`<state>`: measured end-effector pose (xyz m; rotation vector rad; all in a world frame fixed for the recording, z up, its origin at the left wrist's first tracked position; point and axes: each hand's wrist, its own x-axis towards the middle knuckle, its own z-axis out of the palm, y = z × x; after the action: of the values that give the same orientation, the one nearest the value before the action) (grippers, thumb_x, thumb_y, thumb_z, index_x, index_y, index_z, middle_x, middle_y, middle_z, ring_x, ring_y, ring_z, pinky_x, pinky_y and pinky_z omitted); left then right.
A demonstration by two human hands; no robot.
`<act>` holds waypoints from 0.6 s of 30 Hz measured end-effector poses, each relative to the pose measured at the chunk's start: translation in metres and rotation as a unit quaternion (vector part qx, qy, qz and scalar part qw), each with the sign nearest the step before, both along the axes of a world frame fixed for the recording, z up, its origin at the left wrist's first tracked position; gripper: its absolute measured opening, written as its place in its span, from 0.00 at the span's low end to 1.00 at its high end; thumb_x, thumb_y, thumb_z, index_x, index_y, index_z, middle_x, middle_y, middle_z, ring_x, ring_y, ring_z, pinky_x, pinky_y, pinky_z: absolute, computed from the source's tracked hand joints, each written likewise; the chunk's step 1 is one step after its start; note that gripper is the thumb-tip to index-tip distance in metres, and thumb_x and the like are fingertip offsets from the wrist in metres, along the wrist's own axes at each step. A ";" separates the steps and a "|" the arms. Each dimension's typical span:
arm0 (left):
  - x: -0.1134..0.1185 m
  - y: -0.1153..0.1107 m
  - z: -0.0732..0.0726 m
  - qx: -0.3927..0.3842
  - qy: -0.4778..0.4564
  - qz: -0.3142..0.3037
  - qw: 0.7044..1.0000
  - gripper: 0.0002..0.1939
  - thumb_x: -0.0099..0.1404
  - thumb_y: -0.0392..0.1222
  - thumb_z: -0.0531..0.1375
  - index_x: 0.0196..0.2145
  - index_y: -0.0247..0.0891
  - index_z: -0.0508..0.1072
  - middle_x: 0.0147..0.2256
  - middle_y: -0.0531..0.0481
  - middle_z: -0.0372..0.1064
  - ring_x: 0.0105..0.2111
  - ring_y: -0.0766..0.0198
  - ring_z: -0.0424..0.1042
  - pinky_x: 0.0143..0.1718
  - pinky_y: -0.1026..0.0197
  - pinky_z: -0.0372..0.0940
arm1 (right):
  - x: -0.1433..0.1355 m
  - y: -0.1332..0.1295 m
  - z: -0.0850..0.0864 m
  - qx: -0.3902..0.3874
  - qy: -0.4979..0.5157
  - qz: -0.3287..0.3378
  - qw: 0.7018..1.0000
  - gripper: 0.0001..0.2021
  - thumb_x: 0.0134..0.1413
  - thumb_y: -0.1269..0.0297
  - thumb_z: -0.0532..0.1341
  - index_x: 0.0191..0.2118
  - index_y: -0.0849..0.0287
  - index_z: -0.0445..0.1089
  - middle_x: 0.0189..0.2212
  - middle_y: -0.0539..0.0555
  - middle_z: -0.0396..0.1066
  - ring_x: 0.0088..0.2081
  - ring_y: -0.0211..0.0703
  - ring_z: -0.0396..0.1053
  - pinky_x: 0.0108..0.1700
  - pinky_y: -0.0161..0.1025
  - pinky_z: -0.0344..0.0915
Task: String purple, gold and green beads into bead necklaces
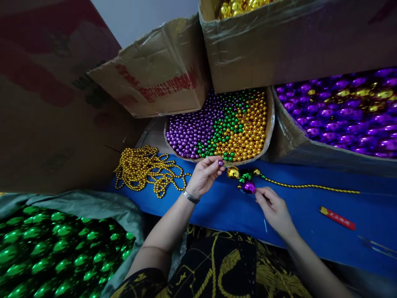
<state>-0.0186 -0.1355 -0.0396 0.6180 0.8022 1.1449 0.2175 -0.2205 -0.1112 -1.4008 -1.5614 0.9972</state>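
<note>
My left hand (206,176) pinches a small purple bead (220,163) just in front of the box of small beads (269,124). To its right hangs a cluster with a large gold bead (233,172), a green bead (247,176) and a large purple bead (248,187). My right hand (274,207) is closed at the purple bead's right side, its fingertips pressed together; a thin line seems to run there. From the cluster a string of small gold beads (310,185) stretches right across the blue table.
A heap of gold bead strands (139,167) lies at left on the blue cloth (304,215). A red and yellow packet (337,217) and thin metal tool (378,247) lie at right. Large green beads (62,246) fill a sack; purple beads (347,111) fill a carton.
</note>
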 end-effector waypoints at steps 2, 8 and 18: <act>0.001 -0.001 0.001 0.007 0.008 -0.005 1.000 0.15 0.53 0.40 0.71 0.37 0.32 0.77 0.34 0.47 0.74 0.29 0.71 0.74 0.29 0.71 0.67 | 0.001 -0.001 0.000 0.002 -0.007 0.000 1.000 0.13 0.64 0.53 0.55 0.40 0.56 0.71 0.34 0.53 0.68 0.36 0.40 0.68 0.38 0.35 0.66; 0.002 -0.006 0.005 0.034 0.045 -0.025 0.998 0.15 0.53 0.42 0.71 0.36 0.32 0.78 0.33 0.47 0.75 0.28 0.71 0.73 0.28 0.71 0.66 | 0.002 -0.004 0.003 0.010 -0.032 -0.009 0.999 0.14 0.65 0.53 0.54 0.39 0.57 0.71 0.34 0.53 0.68 0.35 0.40 0.68 0.38 0.36 0.65; 0.004 -0.012 0.004 0.126 0.176 -0.057 0.975 0.14 0.56 0.43 0.69 0.39 0.35 0.77 0.33 0.47 0.75 0.30 0.69 0.72 0.30 0.67 0.67 | 0.004 -0.016 0.013 0.047 -0.072 -0.069 0.994 0.14 0.63 0.53 0.56 0.41 0.56 0.73 0.38 0.56 0.73 0.39 0.45 0.72 0.43 0.41 0.68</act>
<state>-0.0150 -0.1479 -0.0355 1.0869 0.9136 1.0538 0.2218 -0.2362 -0.0984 -1.5202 -1.5698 0.7436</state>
